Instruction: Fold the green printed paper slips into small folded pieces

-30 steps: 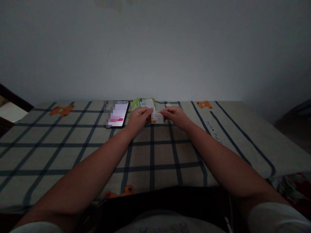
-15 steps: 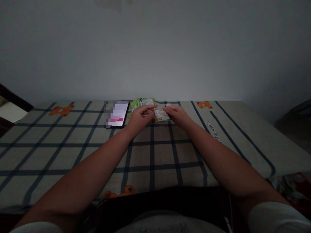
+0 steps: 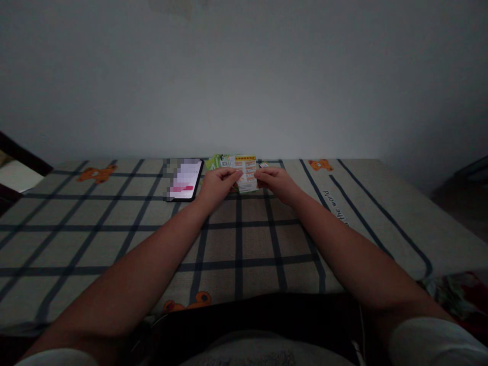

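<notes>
White slip (image 3: 247, 174) with orange print; probably tilted

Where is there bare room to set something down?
On the grey checked tablecloth: left of the black-edged rectangular phone, between both forearms, and right of the black lettering. Crowded: near the pale wall, where left hand and right hand hold a white orange-printed rectangle before a green packet.

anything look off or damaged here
Two things. The wall has a discoloured patch at the top of view, unlike the plain grey around it. The phone is partly hidden by blocky squares, likely picture masking. The printed sheet in the left hand and right hand shows no obvious tear.
</notes>
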Motion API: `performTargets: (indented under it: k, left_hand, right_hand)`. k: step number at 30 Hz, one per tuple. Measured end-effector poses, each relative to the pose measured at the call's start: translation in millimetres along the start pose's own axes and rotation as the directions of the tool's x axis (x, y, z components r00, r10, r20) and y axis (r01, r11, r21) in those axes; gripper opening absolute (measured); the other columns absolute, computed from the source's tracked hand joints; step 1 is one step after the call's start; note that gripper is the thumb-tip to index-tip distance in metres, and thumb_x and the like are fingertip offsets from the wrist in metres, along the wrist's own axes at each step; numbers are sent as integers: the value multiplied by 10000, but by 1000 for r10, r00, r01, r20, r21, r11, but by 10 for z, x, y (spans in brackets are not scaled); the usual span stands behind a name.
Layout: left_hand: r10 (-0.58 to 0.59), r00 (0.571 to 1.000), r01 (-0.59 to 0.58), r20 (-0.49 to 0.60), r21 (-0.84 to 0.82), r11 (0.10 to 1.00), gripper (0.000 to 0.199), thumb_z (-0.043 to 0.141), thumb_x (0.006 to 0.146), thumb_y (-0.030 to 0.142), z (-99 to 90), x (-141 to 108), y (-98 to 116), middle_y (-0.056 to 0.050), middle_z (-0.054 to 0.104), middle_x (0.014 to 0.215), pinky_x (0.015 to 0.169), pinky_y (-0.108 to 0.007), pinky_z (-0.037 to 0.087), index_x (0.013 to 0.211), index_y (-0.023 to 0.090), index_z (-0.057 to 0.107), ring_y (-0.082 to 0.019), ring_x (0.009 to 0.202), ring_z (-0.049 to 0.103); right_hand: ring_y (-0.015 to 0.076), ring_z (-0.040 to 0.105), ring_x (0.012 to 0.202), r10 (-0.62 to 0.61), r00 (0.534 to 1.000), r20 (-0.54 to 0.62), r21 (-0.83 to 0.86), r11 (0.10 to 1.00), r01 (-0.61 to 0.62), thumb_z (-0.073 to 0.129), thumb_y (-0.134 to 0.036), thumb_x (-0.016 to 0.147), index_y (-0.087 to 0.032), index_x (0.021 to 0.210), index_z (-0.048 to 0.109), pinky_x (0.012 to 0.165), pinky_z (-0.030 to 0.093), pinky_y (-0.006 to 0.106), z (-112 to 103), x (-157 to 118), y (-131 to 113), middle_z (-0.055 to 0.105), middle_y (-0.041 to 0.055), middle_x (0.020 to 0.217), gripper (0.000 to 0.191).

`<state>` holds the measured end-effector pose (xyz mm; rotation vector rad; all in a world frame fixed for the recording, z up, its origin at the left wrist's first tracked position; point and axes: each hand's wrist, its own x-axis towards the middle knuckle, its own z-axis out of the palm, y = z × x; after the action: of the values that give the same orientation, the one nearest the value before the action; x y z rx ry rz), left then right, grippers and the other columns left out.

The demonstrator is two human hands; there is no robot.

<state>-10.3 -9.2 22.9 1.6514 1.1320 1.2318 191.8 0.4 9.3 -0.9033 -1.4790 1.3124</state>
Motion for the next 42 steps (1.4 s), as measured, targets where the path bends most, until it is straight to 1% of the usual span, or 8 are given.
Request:
performTargets:
  k: [8, 12, 17, 25, 30, 33, 36, 42]
  left_hand:
    - [-53, 985, 39, -166, -90, 995, 323, 821, 669, 400, 25, 30, -16, 25, 620, 644, 452, -212, 462, 782, 179, 614, -98, 526, 544]
    - [-70, 993, 60, -90, -111, 992, 330, 818, 683, 416, 40, 18, -24, 5, 645, 663, 487, -216, 499, 759, 167, 615, -107, 564, 588]
    - [-39, 999, 43, 23, -159, 986, 414, 777, 735, 463, 77, -37, 9, -82, 748, 930, 688, -292, 592, 999, 152, 705, -181, 824, 700]
    - [-29, 996, 36, 87, -84, 996, 494, 812, 694, 409, 92, -98, 94, -120, 752, 1053, 858, -357, 567, 1092, 134, 711, -224, 949, 706]
    - [-88, 996, 82, -33, -164, 983, 354, 735, 741, 421, 64, -10, -18, -68, 759, 945, 749, -320, 563, 969, 151, 751, -208, 850, 692]
    - [-133, 972, 95, -194, -195, 976, 296, 724, 734, 394, 23, 68, -114, -35, 741, 833, 644, -275, 529, 906, 154, 755, -178, 742, 665]
    - [-125, 972, 76, -198, -236, 969, 305, 738, 726, 389, -2, 111, -156, -44, 735, 842, 619, -260, 515, 909, 144, 749, -160, 718, 651]
    - [-53, 979, 5, -195, -242, 970, 572, 711, 753, 271, -19, 100, -91, -15, 709, 757, 580, -252, 513, 1311, 194, 609, -142, 628, 635]
  right_hand:
    - [126, 616, 665, -53, 999, -11, -137, 989, 51, 722, -469, 764, -169, 787, 707, 686, 512, 299, 16, -30, -37, 679, 7, 714, 301]
    - [124, 597, 635, -97, 995, -11, -218, 972, 92, 719, -476, 765, -175, 774, 695, 647, 489, 288, 33, -48, -78, 672, 2, 695, 302]
    - [134, 595, 637, -118, 993, -2, -260, 959, 114, 730, -495, 765, -176, 748, 661, 650, 479, 298, 35, -56, -99, 652, 5, 667, 327]
    - [126, 589, 652, -174, 981, 80, -233, 954, 189, 706, -553, 792, -180, 773, 636, 639, 486, 284, 37, -62, -81, 636, 3, 697, 379]
    - [119, 590, 657, -169, 981, -92, -110, 981, 159, 747, -546, 733, -199, 737, 577, 641, 504, 276, 36, -9, -58, 626, -14, 705, 386]
    - [118, 587, 657, -161, 957, -240, -94, 985, 142, 764, -490, 716, -204, 727, 553, 649, 495, 273, -2, 28, -37, 628, -21, 681, 356]
    - [113, 584, 641, -150, 942, -300, -77, 988, 133, 762, -423, 722, -201, 736, 547, 645, 484, 272, -44, 50, -17, 625, -23, 666, 310]
    - [129, 622, 651, -157, 949, -273, 31, 985, 172, 782, -366, 696, -243, 938, 541, 648, 508, 291, -61, 58, -3, 672, -46, 707, 363]
